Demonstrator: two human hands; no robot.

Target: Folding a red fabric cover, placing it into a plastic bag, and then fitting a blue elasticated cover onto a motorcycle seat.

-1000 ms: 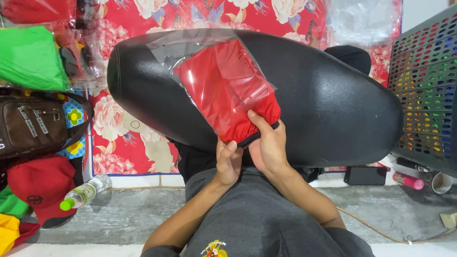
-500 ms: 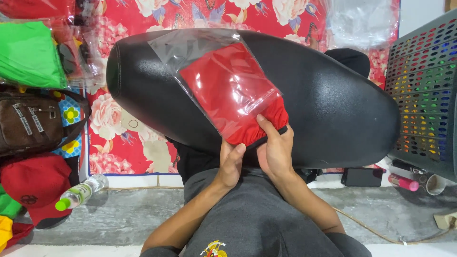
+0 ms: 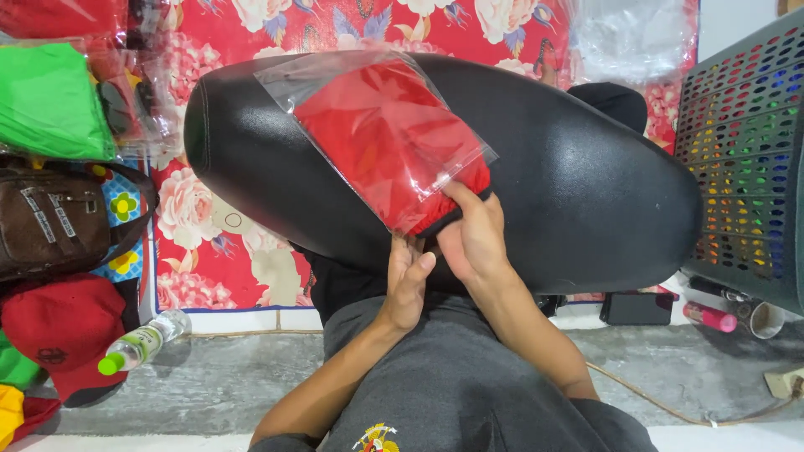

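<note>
**A:** So, only the head view here, looking straight down. There's a red folded garment [image 3: 385, 142] sitting inside a clear plastic bag [image 3: 373, 134], and the whole thing lies slanted across a big black padded seat [image 3: 578, 184] that's acting as the worktop. The bag's open end points down toward the person.

**B:** Yeah, and the hands are both at that near end. The right hand [image 3: 473, 238] rests on the bottom corner of the bag, its fingers [image 3: 461, 201] closed together and pressed onto the plastic where the red fabric pokes out. The left hand [image 3: 409, 280] is just beside it, tucked under the seat's edge, fingers curled up against the bag's lower lip. Honestly can't tell if it's really pinching the plastic or just touching it.

**A:** Same. The two hands are touching each other, pretty much.

**B:** Stuff around it: red floral cloth [image 3: 251, 251] spread under the seat, a brown bag [image 3: 59, 213] off to the left with a green fabric bundle [image 3: 50, 100] above it, and a red cap [image 3: 59, 326] below. A plastic bottle with a green lid [image 3: 138, 343] lies on the concrete floor [image 3: 209, 377] near the cap.

**A:** And on the right there's a dark perforated basket [image 3: 745, 159] with colourful things showing through the holes, plus a pink tube [image 3: 709, 316] on the floor by it.
</note>
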